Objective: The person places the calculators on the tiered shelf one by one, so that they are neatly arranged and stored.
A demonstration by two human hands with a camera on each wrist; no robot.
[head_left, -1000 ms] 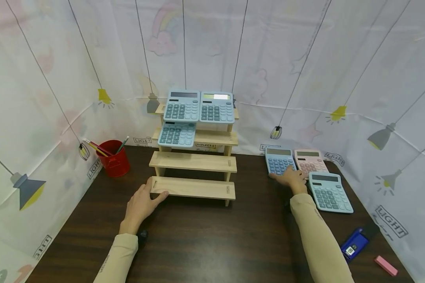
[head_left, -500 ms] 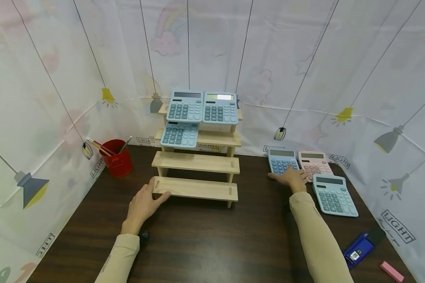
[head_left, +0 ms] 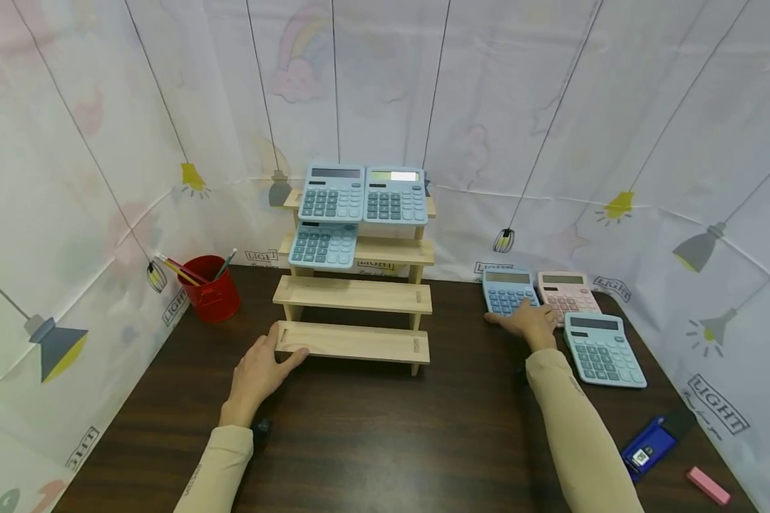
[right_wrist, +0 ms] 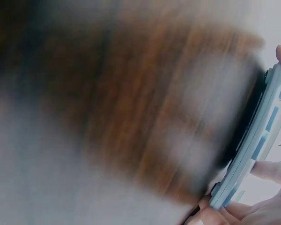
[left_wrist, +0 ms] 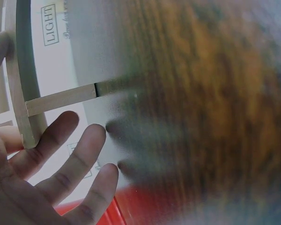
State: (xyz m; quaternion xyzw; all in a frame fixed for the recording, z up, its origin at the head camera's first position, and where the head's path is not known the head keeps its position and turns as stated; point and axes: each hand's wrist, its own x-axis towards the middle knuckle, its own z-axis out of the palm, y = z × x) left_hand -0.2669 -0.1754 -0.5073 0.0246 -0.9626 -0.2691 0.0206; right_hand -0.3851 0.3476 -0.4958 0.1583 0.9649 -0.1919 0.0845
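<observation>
Right grip (head_left: pixel 531 322) pinches blue calculator (head_left: pixel 505 292) edge.

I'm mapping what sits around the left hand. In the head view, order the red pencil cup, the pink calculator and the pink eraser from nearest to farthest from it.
From the left hand:
1. Red pencil cup, just behind it on the table's left side.
2. Pink calculator, far across at the right rear.
3. Pink eraser, at the right front corner, farthest.

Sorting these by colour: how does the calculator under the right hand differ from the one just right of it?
The blue calculator lies partly under the right hand; the pink calculator beside it is barely covered. Both lie flat on the table, side by side, and look like the same model.
</observation>
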